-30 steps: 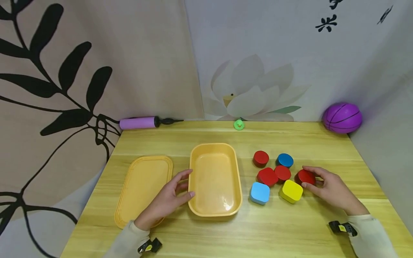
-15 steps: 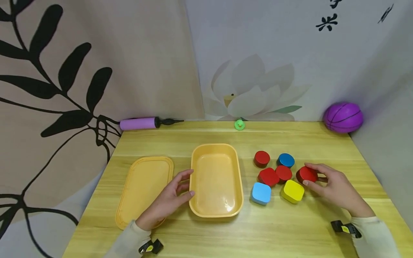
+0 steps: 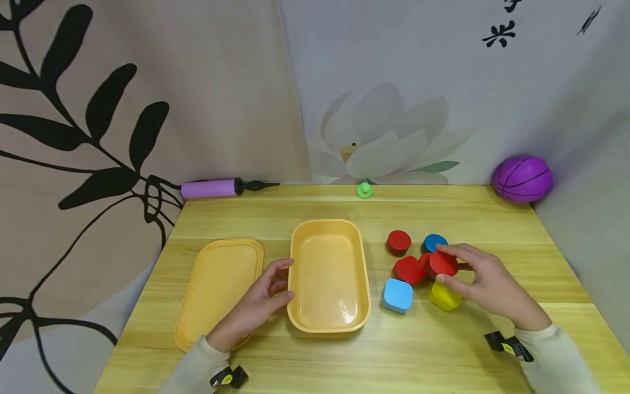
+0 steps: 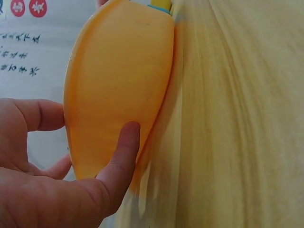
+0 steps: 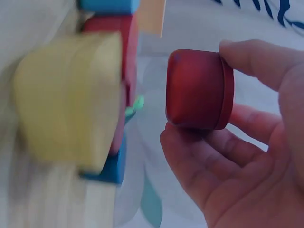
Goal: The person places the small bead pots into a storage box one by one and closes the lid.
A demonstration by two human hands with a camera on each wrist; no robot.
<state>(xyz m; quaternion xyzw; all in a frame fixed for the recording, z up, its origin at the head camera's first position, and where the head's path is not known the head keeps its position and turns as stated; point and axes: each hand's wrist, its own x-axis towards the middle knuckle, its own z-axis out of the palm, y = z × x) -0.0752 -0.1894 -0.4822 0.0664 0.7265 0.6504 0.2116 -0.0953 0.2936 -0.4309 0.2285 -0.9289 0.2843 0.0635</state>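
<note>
A yellow plastic box [image 3: 328, 273], rectangular and lidless with rounded corners, stands on the wooden table. My left hand [image 3: 253, 309] rests against its left side; in the left wrist view the thumb [image 4: 126, 147] lies on its outer wall and a finger touches the rim. My right hand [image 3: 484, 282] pinches a small red round box [image 5: 197, 90] with a seam round one end, holding it raised above the table. Below it, a yellow box [image 3: 444, 298], a blue round box [image 3: 434, 241] and another red box are partly covered in the head view.
A matching yellow lid [image 3: 216, 290] lies left. Right of the large box are a red round box [image 3: 398, 242], a red box [image 3: 408, 271] and a light blue box [image 3: 397, 295]. Along the back are a purple pump [image 3: 209, 189], a green duck [image 3: 364, 190] and a purple ball [image 3: 523, 179].
My right hand has lifted the red round box off the table and carried it left over the other small boxes. The left hand stays at the yellow plastic box.
</note>
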